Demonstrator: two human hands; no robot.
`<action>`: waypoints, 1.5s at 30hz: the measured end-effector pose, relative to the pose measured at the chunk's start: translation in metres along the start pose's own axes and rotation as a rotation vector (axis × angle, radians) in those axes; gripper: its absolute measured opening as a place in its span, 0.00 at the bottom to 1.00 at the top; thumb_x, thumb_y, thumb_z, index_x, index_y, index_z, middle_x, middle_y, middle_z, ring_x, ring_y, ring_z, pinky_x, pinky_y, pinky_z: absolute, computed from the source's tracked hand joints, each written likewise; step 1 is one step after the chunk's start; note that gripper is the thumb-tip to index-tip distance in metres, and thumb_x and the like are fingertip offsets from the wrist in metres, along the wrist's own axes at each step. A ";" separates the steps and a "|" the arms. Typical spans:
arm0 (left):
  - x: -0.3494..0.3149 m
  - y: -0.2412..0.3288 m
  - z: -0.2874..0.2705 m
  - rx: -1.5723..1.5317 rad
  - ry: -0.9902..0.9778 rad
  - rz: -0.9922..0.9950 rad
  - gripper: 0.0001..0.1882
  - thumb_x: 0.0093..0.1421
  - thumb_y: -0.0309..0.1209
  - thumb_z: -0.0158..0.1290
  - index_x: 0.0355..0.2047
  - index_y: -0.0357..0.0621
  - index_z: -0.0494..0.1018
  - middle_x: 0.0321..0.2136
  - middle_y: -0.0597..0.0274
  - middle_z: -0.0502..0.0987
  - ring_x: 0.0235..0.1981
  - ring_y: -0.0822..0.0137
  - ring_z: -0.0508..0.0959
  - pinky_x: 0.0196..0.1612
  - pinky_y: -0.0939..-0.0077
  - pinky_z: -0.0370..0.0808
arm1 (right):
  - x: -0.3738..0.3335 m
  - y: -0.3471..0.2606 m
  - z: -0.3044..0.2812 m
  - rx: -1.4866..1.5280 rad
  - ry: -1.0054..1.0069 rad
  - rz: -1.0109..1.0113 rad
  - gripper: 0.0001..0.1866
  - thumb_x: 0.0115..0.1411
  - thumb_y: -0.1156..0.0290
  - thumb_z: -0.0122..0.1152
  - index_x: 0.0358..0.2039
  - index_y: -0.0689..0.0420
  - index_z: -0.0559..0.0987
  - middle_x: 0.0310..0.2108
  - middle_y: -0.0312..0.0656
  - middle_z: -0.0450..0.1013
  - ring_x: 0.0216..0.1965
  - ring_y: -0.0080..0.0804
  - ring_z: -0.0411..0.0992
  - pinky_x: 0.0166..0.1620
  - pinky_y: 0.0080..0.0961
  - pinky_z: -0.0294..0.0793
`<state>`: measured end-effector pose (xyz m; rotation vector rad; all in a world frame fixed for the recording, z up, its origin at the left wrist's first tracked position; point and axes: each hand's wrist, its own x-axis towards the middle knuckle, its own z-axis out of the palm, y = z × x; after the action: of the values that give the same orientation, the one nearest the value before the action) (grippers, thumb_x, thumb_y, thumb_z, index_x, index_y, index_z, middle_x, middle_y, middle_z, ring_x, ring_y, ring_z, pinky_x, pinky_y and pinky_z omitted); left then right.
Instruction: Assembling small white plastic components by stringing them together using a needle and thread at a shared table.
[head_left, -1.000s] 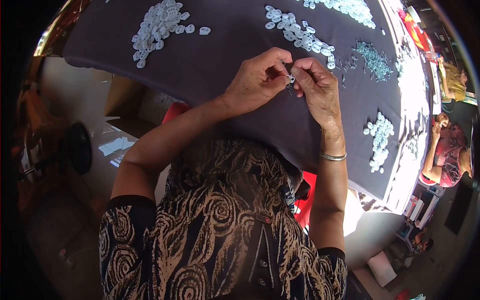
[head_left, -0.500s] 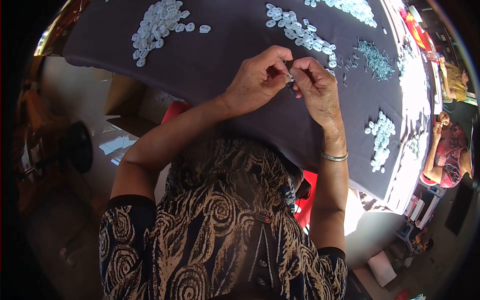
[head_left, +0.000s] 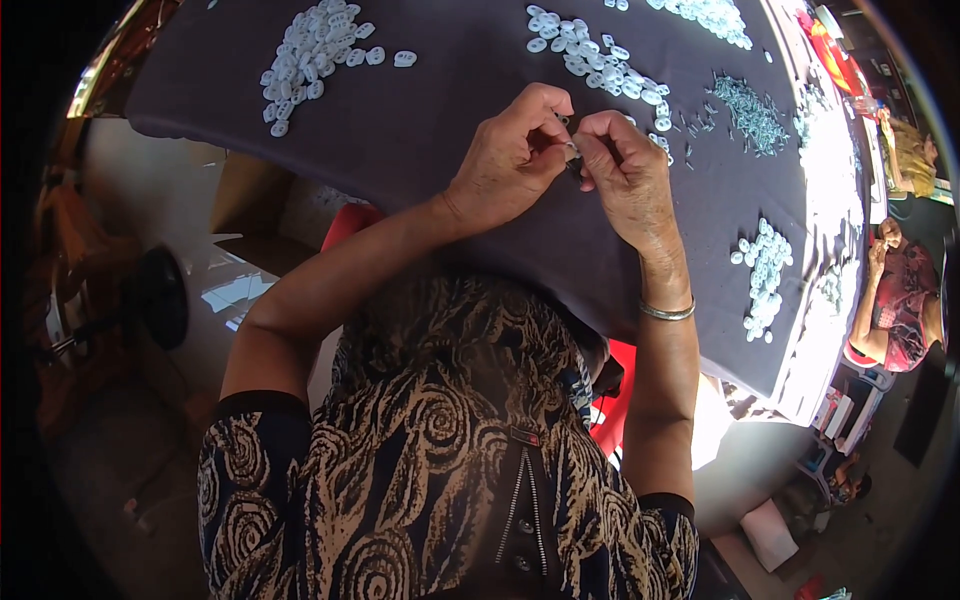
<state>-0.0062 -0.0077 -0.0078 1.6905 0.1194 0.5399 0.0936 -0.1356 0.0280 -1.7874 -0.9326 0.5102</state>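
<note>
Small pale part (head_left: pixel 570 152) — pinched between left hand (head_left: pixel 505 160) and right hand (head_left: pixel 625 175) fingertips over the dark tablecloth (head_left: pixel 420 130); best kept steady — pressed squarely, not twisted.

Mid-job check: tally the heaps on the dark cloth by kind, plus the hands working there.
White-piece heaps: 4 (upper-left heap, centre heap, top-edge heap, right heap)
Metal-pin heap: 1
Hands pinching the small part: 2 (left hand, right hand)
Total: 7; the sunlit strip is unreadable.
</note>
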 end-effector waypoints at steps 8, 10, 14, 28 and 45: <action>0.003 0.002 -0.001 0.004 -0.021 0.018 0.18 0.56 0.15 0.52 0.46 0.41 0.62 0.27 0.69 0.72 0.29 0.83 0.71 0.32 0.89 0.70 | 0.001 0.002 -0.002 0.068 0.012 -0.003 0.04 0.63 0.73 0.53 0.33 0.60 0.74 0.21 0.31 0.68 0.21 0.14 0.65 0.24 0.14 0.67; 0.003 0.002 0.001 0.003 0.005 0.050 0.17 0.55 0.16 0.52 0.44 0.40 0.63 0.25 0.67 0.73 0.27 0.80 0.72 0.30 0.85 0.70 | 0.001 0.000 -0.006 0.085 0.010 -0.005 0.04 0.63 0.73 0.54 0.34 0.60 0.74 0.22 0.31 0.68 0.21 0.14 0.65 0.23 0.13 0.67; 0.000 0.005 -0.002 0.021 0.031 0.023 0.17 0.54 0.17 0.53 0.43 0.40 0.63 0.25 0.65 0.73 0.24 0.78 0.73 0.27 0.83 0.70 | 0.003 0.006 -0.024 0.262 0.193 0.023 0.05 0.63 0.72 0.55 0.36 0.59 0.76 0.22 0.32 0.70 0.18 0.12 0.61 0.18 0.12 0.61; 0.002 0.005 0.000 0.045 -0.008 -0.012 0.17 0.56 0.17 0.53 0.45 0.40 0.63 0.27 0.68 0.73 0.29 0.82 0.72 0.33 0.87 0.70 | 0.011 0.028 -0.040 -0.418 0.369 -0.135 0.06 0.54 0.79 0.60 0.34 0.60 0.79 0.26 0.37 0.72 0.25 0.20 0.70 0.32 0.18 0.69; 0.001 0.006 0.000 0.001 0.004 0.008 0.16 0.56 0.17 0.53 0.44 0.41 0.64 0.27 0.67 0.72 0.28 0.82 0.71 0.30 0.87 0.70 | 0.015 0.020 -0.024 -0.644 0.316 -0.136 0.07 0.49 0.75 0.66 0.27 0.61 0.76 0.23 0.41 0.71 0.21 0.30 0.72 0.28 0.26 0.71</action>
<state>-0.0070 -0.0084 -0.0019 1.6916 0.1165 0.5495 0.1269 -0.1412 0.0205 -2.2645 -1.0519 -0.1903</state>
